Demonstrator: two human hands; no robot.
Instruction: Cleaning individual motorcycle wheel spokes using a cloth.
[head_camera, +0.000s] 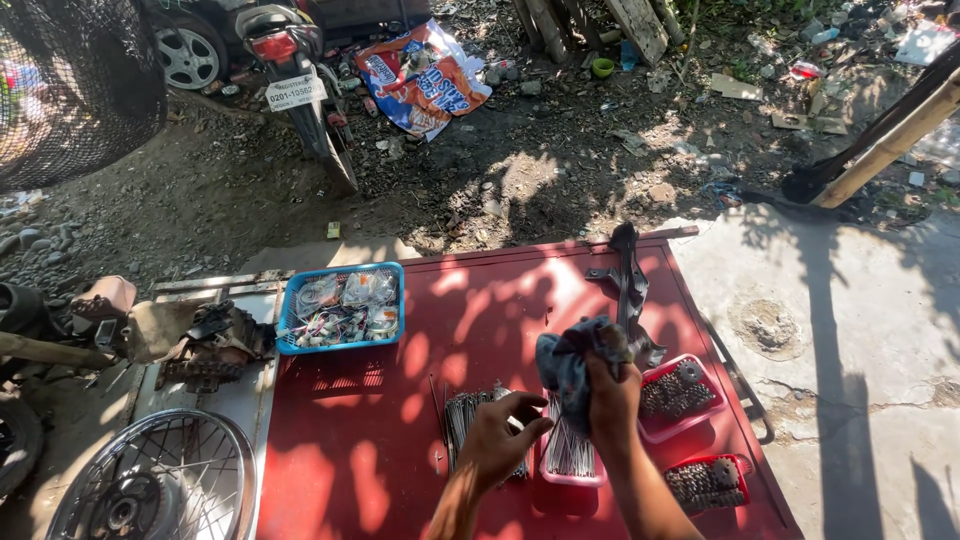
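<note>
Outdoors, dirt ground (560, 170) strewn with litter lies far, a concrete slab (860, 330) right. A motorbike (295, 80) stands far left. A red table (400, 400) in dappled shade carries a blue basket (340, 308) far left, spokes (465, 415) near the middle and red trays (680, 395) right. A wheel (150, 485) lies near left. The right hand (612, 395) grips a rag (570, 365) above the trays; the left hand (500, 440), fingers half curled, touches the spokes.

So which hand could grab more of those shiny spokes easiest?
Probably the left hand: its fingers are free and already over the loose spokes on the red table. The right hand is busy clutching a blue rag.
</note>
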